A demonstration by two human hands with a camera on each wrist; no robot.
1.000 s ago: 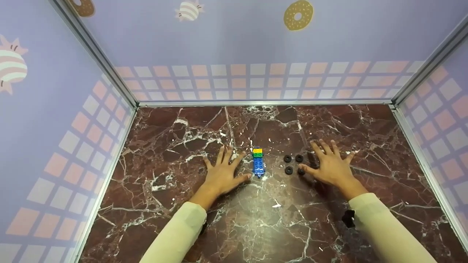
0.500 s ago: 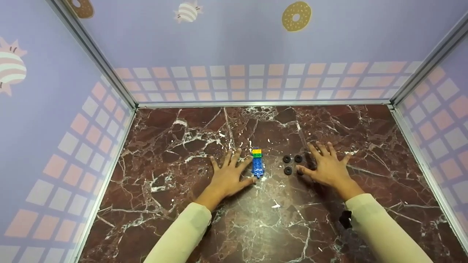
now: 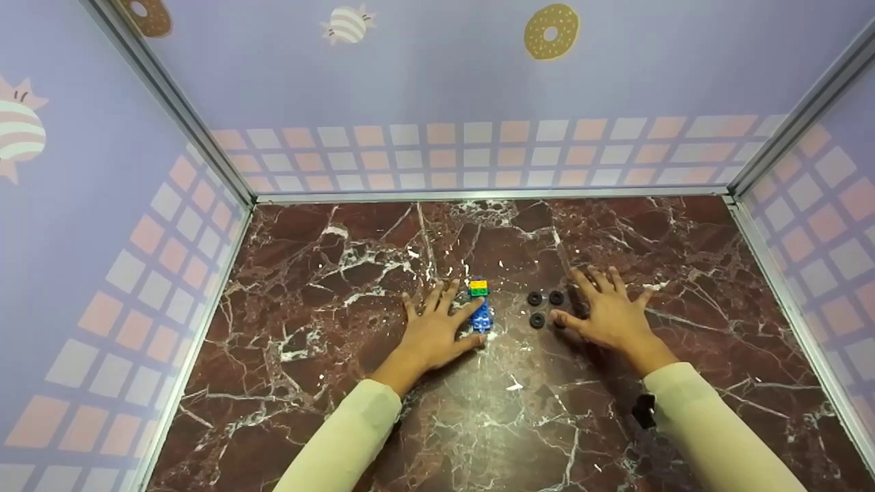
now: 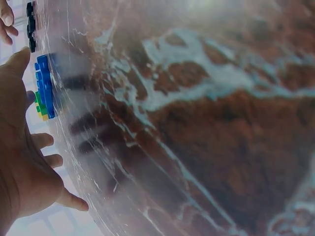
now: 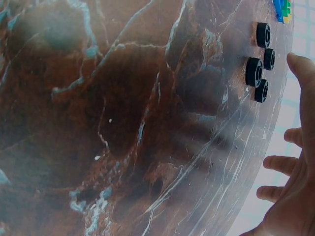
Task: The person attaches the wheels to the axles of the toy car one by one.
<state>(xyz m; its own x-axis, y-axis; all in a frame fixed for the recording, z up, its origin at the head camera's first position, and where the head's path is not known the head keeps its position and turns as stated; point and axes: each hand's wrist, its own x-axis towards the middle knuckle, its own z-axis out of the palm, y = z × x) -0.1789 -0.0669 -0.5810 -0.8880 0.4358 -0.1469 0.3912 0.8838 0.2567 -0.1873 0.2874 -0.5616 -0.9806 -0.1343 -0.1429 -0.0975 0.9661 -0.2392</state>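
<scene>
A long blue toy-brick base (image 3: 482, 320) lies on the table, with green and yellow bricks (image 3: 478, 288) stacked at its far end. My left hand (image 3: 432, 336) is at its left side, fingers spread; the index finger overlaps the blue base in the head view, and the thumb points at its near end. To the right, several small black toy wheels (image 3: 536, 320) sit in a cluster, also plain in the right wrist view as black wheels (image 5: 254, 72). Beside them my right hand (image 3: 613, 320) is spread out, its thumb partly hiding the near right wheel. Neither hand grips anything.
The dark red marbled table (image 3: 492, 417) has pale veins and small white specks. A patterned back wall (image 3: 437, 89) and side walls with metal edging enclose it on three sides. A dark object (image 3: 644, 411) shows at the right sleeve's cuff.
The left hand has moved rightward to the blue base, its index finger now overlapping it. The right hand has barely shifted; bricks and wheels lie as before.
</scene>
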